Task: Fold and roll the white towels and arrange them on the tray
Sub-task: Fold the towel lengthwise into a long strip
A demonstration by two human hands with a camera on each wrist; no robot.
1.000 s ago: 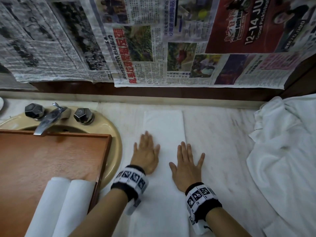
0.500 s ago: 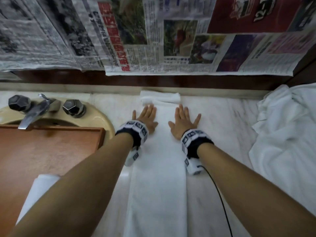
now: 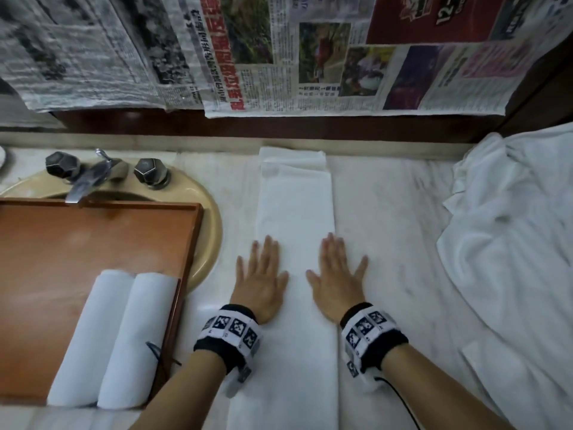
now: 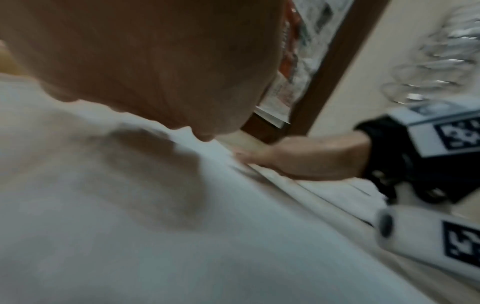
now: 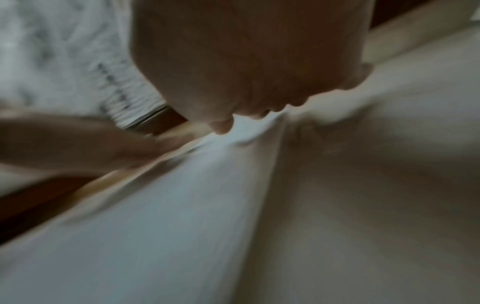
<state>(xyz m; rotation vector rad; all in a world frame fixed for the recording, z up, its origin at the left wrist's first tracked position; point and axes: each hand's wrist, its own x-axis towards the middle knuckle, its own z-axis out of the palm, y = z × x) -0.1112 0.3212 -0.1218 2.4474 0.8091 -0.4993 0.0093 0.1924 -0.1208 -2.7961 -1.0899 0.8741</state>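
The fingers [image 3: 266, 249] of the left hand [image 3: 259, 282] lie straight and slightly spread, pressed flat on the left edge of the folded towel [image 3: 296, 212], with the outer ones reaching past that edge onto the counter [image 3: 387, 212]. The right hand [image 3: 336, 279] mirrors it on the towel's right edge, fingers straight and fanned, thumb pointing inward, palm down; neither hand grips anything. Between the two thumbs runs a bare strip of cloth. The towel is white, folded lengthwise into a long narrow band with straight, crisp side edges, lying flat on the pale marble counter and running from the near edge of the view to the wall, where its far end shows a short folded-over lip. In the wrist views, both blurred, the cloth looks smooth under each palm. Each wrist wears a black band [image 3: 229, 332] with patterned white tags. To the left, a wooden tray [image 3: 93, 231] sits over the beige sink [image 3: 207, 231], below the tap [image 3: 90, 175]; two rolled towels [image 3: 111, 339] lie side by side, touching, at its near right corner. On the right lies a crumpled heap of white cloth [image 3: 511, 243]. Newspaper sheets [image 3: 279, 57] cover the wall behind.
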